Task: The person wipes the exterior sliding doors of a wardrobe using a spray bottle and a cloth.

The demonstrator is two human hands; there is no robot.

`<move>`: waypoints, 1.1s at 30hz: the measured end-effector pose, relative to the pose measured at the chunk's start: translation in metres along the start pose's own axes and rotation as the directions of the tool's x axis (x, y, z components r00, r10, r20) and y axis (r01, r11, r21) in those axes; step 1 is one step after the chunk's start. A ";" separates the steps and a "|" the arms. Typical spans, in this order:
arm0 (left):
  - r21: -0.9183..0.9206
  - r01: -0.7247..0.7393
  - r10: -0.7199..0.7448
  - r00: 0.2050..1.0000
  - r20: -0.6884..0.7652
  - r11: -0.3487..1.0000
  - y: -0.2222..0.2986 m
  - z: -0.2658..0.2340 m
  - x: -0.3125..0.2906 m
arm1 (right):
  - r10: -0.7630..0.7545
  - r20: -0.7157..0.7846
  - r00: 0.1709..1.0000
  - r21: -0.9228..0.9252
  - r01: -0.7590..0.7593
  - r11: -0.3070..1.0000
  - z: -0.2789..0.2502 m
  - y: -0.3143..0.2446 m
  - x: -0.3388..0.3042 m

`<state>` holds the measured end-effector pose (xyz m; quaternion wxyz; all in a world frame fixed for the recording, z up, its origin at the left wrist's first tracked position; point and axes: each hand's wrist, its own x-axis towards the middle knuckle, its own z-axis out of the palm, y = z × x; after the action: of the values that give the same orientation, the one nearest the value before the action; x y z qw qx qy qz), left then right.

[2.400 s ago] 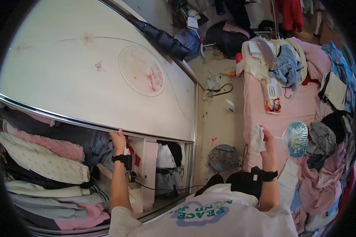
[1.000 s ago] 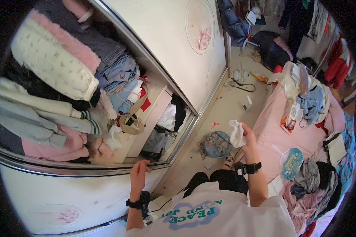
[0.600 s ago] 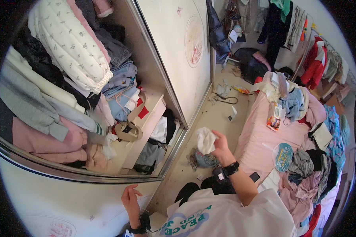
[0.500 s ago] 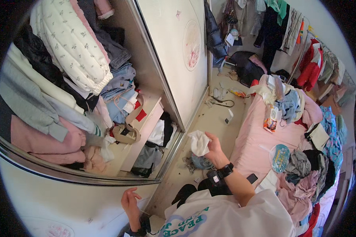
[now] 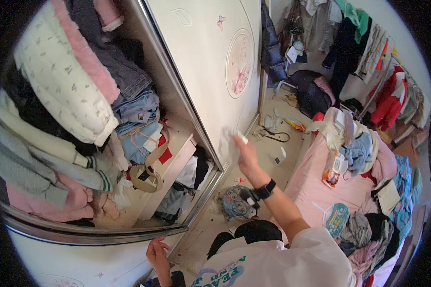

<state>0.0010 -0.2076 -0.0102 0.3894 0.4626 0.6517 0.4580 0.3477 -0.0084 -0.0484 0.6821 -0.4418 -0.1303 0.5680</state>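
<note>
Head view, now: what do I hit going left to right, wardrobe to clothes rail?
White floral-print garment, bare left hand, motion-blurred white cloth in bare right hand, small white boxy object on the floor, white-and-orange plastic pack, hanging red-and-white garment.

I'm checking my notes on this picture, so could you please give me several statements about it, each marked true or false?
1. The right hand holds a white cloth. True.
2. The left hand grips a hanger. False: nothing shows in the left hand.
3. The fan lies on the floor. False: the fan is on the bed.
4. A red garment hangs beyond the bed. True.
5. The wardrobe is fully shut. False: the wardrobe is partly open, showing clothes.
</note>
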 end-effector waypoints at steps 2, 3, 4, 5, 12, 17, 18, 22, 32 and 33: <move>0.004 0.005 -0.005 1.000 -0.017 1.000 0.010 0.017 0.007 | -0.311 0.000 0.950 -0.305 0.296 0.905 0.028 -0.035 0.021; -0.003 0.000 0.000 1.000 -0.015 1.000 0.016 0.027 0.011 | -0.482 0.008 0.876 -0.459 0.431 0.777 0.033 -0.046 0.047; 0.005 0.004 -0.004 1.000 -0.023 1.000 0.022 0.037 0.015 | -0.631 0.048 0.774 -0.595 0.530 0.604 0.042 -0.057 0.068; 0.034 0.015 -0.014 0.999 -0.032 0.999 0.030 0.046 0.018 | -0.706 0.074 0.704 -0.575 0.608 0.547 0.050 -0.067 0.085; 0.093 0.027 -0.019 0.996 -0.090 0.995 0.041 0.090 0.036 | -0.900 0.357 0.250 -0.173 0.965 0.199 0.159 -0.122 0.138; 0.132 0.089 -0.068 0.985 -0.155 0.987 0.045 0.114 0.037 | -0.752 0.658 0.037 -0.137 0.988 -0.072 0.179 -0.074 0.146; 0.131 0.132 -0.111 0.982 -0.153 0.982 0.050 0.119 0.037 | -0.742 0.668 0.057 -0.148 0.987 -0.057 0.171 -0.059 0.146; 0.182 0.143 -0.120 0.984 -0.130 0.973 0.055 0.130 0.043 | -0.692 0.641 0.332 -0.353 0.928 0.118 0.115 0.012 0.162; 0.123 0.179 -0.166 0.980 -0.110 0.976 0.070 0.152 0.063 | -0.855 0.445 0.267 -0.270 0.950 0.156 0.191 -0.054 0.157; 0.146 0.160 -0.149 0.985 -0.083 0.976 0.066 0.149 0.065 | -0.836 0.505 0.217 -0.238 0.965 0.107 0.211 -0.082 0.142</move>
<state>0.1385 -0.0997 0.0058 0.3637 0.4223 0.7322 0.3916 0.3035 0.2166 0.0884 0.7162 -0.3550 -0.6006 0.0180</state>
